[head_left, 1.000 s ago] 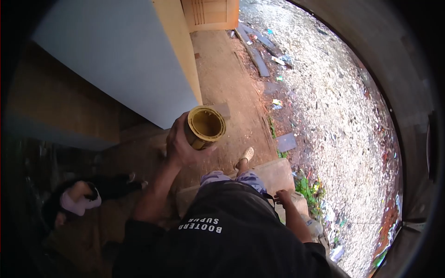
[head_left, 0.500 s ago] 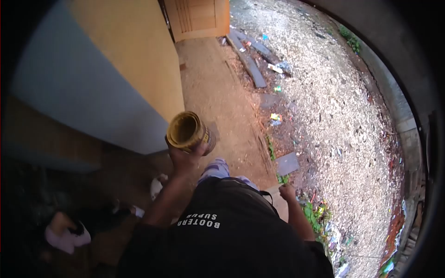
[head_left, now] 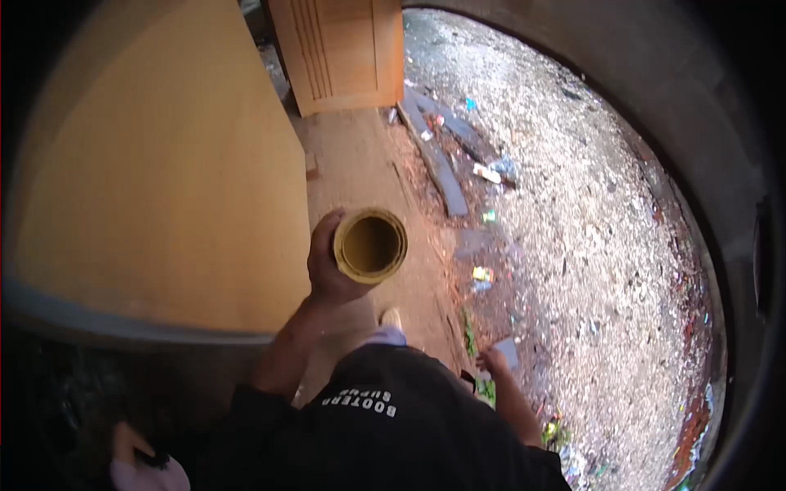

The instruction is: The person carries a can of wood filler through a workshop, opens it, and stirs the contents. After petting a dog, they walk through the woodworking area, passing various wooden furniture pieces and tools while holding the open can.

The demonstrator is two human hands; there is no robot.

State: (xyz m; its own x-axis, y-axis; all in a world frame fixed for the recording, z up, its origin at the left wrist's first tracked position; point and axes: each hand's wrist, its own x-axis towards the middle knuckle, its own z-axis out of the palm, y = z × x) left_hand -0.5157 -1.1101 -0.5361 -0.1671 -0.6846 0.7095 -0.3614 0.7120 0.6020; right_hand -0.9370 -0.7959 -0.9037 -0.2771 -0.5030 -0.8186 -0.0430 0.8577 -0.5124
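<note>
Yellow roll (head_left: 370, 245), open end facing up toward the camera, being carried at chest height above the dirt path (head_left: 352, 172). Left hand (head_left: 330, 262) wrapping its side, fingers closed around it. Right hand (head_left: 494, 360) hanging low by the hip, seemingly loosely curled and holding nothing, though small in view. Orange wall (head_left: 164, 188) passing close on the left; gravel ground (head_left: 589, 229) lying to the right, littered with scraps.

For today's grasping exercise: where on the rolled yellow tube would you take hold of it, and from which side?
Grip the yellow tube around its round side wall just behind the open end, coming from its left as the left hand does. The curved wall lets fingers wrap round; the hollow end offers only a thin rim.
</note>
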